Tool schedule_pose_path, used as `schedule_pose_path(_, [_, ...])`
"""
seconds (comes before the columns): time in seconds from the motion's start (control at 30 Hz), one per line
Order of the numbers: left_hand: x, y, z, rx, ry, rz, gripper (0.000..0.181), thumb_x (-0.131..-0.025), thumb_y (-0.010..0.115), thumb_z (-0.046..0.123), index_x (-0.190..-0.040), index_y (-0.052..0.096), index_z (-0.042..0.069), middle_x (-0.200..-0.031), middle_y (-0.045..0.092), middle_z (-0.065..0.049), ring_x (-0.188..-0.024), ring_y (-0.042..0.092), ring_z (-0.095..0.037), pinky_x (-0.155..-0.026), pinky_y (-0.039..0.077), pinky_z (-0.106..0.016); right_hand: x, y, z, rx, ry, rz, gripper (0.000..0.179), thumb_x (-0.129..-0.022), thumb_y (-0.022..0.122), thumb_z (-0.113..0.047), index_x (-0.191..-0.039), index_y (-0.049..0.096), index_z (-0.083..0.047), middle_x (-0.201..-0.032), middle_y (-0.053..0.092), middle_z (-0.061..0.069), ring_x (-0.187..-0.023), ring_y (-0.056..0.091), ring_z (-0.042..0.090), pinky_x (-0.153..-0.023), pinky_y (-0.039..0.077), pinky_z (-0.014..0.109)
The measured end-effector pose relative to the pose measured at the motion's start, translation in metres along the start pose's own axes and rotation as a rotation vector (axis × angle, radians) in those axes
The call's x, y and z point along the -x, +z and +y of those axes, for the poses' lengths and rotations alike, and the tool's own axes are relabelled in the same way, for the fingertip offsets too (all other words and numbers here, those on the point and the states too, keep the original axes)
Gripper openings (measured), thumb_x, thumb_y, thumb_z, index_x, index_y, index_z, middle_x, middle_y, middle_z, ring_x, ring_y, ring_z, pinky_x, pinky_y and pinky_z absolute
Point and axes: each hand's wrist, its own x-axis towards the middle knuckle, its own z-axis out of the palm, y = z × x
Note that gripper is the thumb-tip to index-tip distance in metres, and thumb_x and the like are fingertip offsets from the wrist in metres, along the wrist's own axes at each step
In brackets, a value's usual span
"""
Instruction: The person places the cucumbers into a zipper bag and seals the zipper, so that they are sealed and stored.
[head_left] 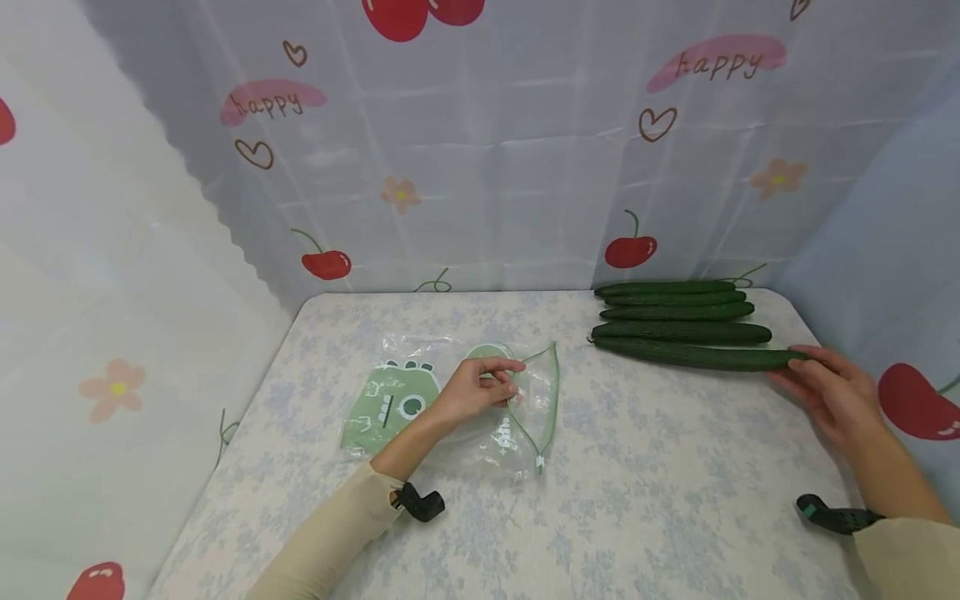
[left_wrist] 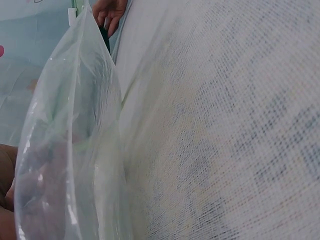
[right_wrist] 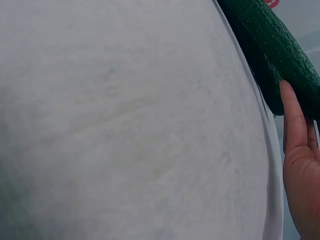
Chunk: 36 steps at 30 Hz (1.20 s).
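Right grip has hold of the near cucumber by its right end, one finger laid along the skin in the right wrist view and others behind. Holding it at the tip probably leaves most of its length clear of the fingers, though it also means the weight hangs to one side. This cucumber lies at the front of a row on the right of the bench; four other cucumbers lie behind it, roughly side by side, their ends not quite level. Being nearest the person, it looks the simplest one to reach.

Left grip pinches the clear bag near its mouth, which faces right, towards the cucumbers. Pulling the upper edge back from the green rim seems meant to part the thin plastic, since a limp bag would otherwise fall flat. A white slider sits at the rim's near corner, away from the fingers. In the left wrist view the plastic partly veils that hand.
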Motion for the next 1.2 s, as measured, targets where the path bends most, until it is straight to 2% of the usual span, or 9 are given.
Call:
schedule_pose_path(0.13, [0.001,-0.001,0.0,-0.007,-0.003,-0.002,0.041,-0.103,0.071,0.003,-0.143,0.067,0.001,-0.1,0.064,-0.001,-0.093,0.079,-0.02,-0.086,0.068,-0.036,0.004,0.001,0.003,-0.018,-0.026,-0.025,0.042,-0.106,0.038,0.02,-0.119,0.076,0.007,-0.114,0.075,0.011,-0.104,0.082,0.029,-0.085,0.067,0.044])
schedule_pose_path(0.23, [0.001,-0.001,0.001,-0.01,-0.002,-0.003,0.041,-0.103,0.072,0.004,-0.143,0.067,0.001,-0.101,0.065,-0.002,-0.094,0.079,-0.021,-0.087,0.068,-0.037,0.007,0.003,0.004,-0.05,-0.045,-0.028,0.042,-0.106,0.037,0.02,-0.119,0.075,0.008,-0.114,0.075,0.013,-0.103,0.082,0.032,-0.084,0.067,0.045])
schedule_pose_path(0.6, [0.001,-0.001,0.0,-0.006,-0.005,-0.005,0.041,-0.103,0.071,0.004,-0.143,0.067,0.001,-0.1,0.063,-0.001,-0.09,0.077,-0.011,-0.087,0.067,-0.034,0.017,0.01,0.005,-0.137,-0.042,-0.041,0.039,-0.108,0.038,0.017,-0.121,0.074,0.009,-0.118,0.074,0.014,-0.106,0.081,0.036,-0.085,0.066,0.049])
schedule_pose_path(0.93, [0.002,-0.001,0.002,-0.009,-0.003,-0.004,0.041,-0.103,0.072,0.004,-0.143,0.067,0.001,-0.099,0.063,-0.001,-0.088,0.077,-0.011,-0.086,0.067,-0.034,0.025,0.021,0.011,-0.116,-0.057,-0.101,0.04,-0.109,0.035,0.015,-0.123,0.072,0.009,-0.119,0.074,0.014,-0.106,0.081,0.038,-0.085,0.065,0.048])
schedule_pose_path(1.2, [0.001,0.0,0.002,0.007,-0.012,-0.006,0.041,-0.102,0.071,0.002,-0.143,0.067,0.0,-0.099,0.061,0.0,-0.089,0.076,-0.01,-0.087,0.068,-0.034,0.026,0.031,0.017,-0.123,-0.069,-0.174,0.044,-0.108,0.03,0.018,-0.123,0.071,0.011,-0.119,0.075,0.02,-0.108,0.081,0.037,-0.087,0.064,0.048])
